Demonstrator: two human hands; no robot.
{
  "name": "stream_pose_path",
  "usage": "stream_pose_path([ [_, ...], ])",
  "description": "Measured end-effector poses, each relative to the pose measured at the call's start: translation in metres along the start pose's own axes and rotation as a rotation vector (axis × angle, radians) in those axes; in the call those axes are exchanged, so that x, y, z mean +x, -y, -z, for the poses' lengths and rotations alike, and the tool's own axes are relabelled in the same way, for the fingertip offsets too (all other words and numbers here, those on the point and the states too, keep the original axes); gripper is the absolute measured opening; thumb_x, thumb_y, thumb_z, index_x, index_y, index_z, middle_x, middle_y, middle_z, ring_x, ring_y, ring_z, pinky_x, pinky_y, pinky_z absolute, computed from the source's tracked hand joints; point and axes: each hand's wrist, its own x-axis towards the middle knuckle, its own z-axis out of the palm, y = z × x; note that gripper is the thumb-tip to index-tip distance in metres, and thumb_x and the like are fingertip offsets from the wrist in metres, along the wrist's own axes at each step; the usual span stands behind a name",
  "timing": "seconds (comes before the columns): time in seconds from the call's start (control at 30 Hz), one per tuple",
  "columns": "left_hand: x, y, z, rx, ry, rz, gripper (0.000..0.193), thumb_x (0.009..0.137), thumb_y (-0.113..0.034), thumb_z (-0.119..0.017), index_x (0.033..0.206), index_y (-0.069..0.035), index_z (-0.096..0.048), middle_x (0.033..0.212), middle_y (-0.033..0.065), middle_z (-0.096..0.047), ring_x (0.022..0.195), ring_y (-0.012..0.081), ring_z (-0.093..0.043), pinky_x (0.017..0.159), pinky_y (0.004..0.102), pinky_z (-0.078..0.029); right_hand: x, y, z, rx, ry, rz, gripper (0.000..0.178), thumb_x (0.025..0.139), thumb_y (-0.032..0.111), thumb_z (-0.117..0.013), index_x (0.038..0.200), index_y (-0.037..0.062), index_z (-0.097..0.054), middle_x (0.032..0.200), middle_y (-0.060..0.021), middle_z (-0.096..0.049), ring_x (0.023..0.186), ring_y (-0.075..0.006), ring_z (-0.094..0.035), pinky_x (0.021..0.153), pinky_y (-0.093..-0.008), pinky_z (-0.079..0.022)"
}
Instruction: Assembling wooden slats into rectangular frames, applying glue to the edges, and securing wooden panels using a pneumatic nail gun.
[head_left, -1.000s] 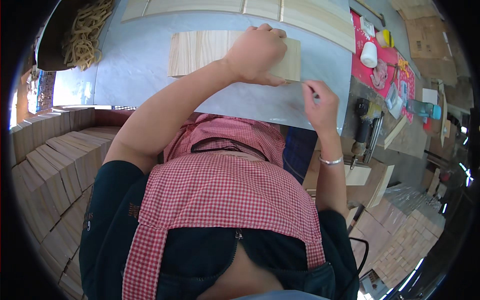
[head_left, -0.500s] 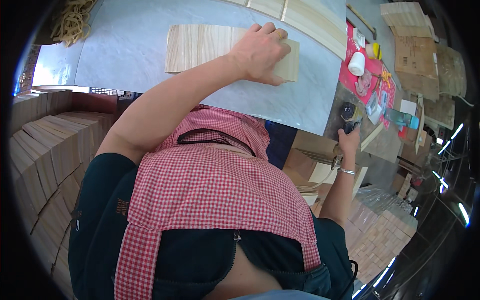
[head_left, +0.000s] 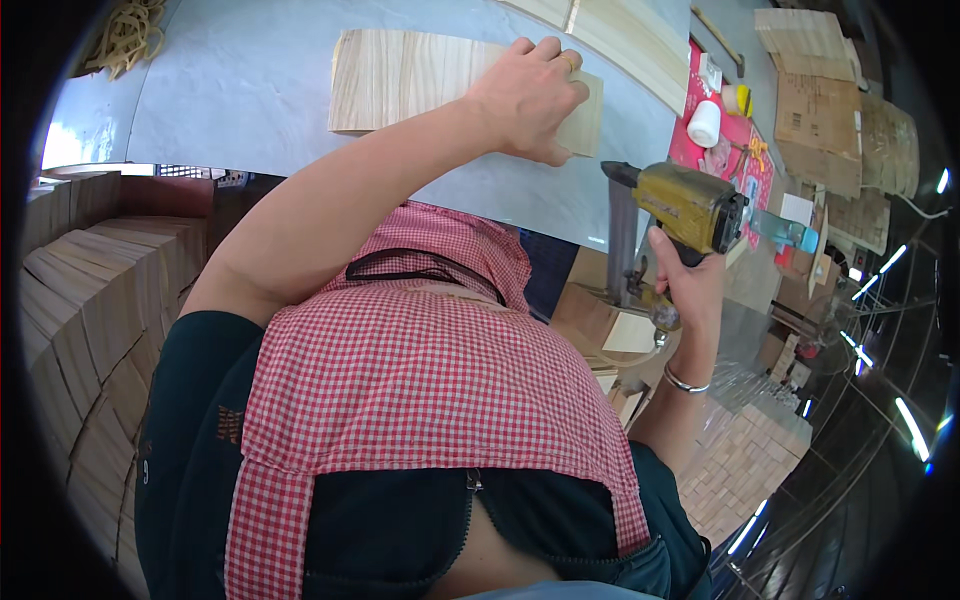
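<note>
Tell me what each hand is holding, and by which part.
The right hand holds the yellow nail gun by its handle; the left hand grips the wooden block near its right end.

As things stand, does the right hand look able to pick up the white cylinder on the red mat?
Probably not: the right hand is closed around a yellow nail gun, although nothing visible covers the white cylinder.
</note>
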Motion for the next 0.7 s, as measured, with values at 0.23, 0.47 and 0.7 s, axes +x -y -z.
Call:
stream_pose_path([
  [0.23, 0.001, -0.002, 0.001, 0.008, 0.022, 0.015, 0.049, 0.067, -0.047, -0.08, 0.1, -0.011, -0.074, 0.11, 0.0097, -0.063, 0.104, 0.0273, -0.051, 0.094, 0.0409, -0.04, 0.001, 0.011, -0.008, -0.002, 0.042, 0.006, 0.026, 0.086, 0.018, -0.08, 0.096, -0.0016, -0.066, 0.061, -0.0014, -0.058, 0.043, -0.008, -0.048, 0.041, -0.022, -0.039],
  [0.47, 0.002, -0.003, 0.002, 0.001, 0.029, 0.016, 0.049, 0.067, -0.048, -0.08, 0.099, -0.011, -0.074, 0.109, 0.0095, -0.063, 0.104, 0.0272, -0.051, 0.093, 0.0407, -0.04, -0.002, 0.016, -0.01, 0.01, 0.046, 0.026, 0.024, 0.089, 0.018, -0.077, 0.097, -0.001, -0.066, 0.06, -0.0009, -0.057, 0.043, -0.0085, -0.048, 0.041, -0.0217, -0.04],
  [0.7, 0.003, -0.002, 0.004, -0.009, 0.038, 0.017, 0.049, 0.067, -0.047, -0.08, 0.098, -0.011, -0.074, 0.108, 0.0097, -0.063, 0.103, 0.027, -0.05, 0.092, 0.0405, -0.04, -0.005, 0.019, -0.015, 0.027, 0.038, 0.023, 0.02, 0.092, 0.018, -0.075, 0.094, 0.0002, -0.067, 0.056, 0.0005, -0.055, 0.043, -0.0087, -0.047, 0.042, -0.0212, -0.04],
])
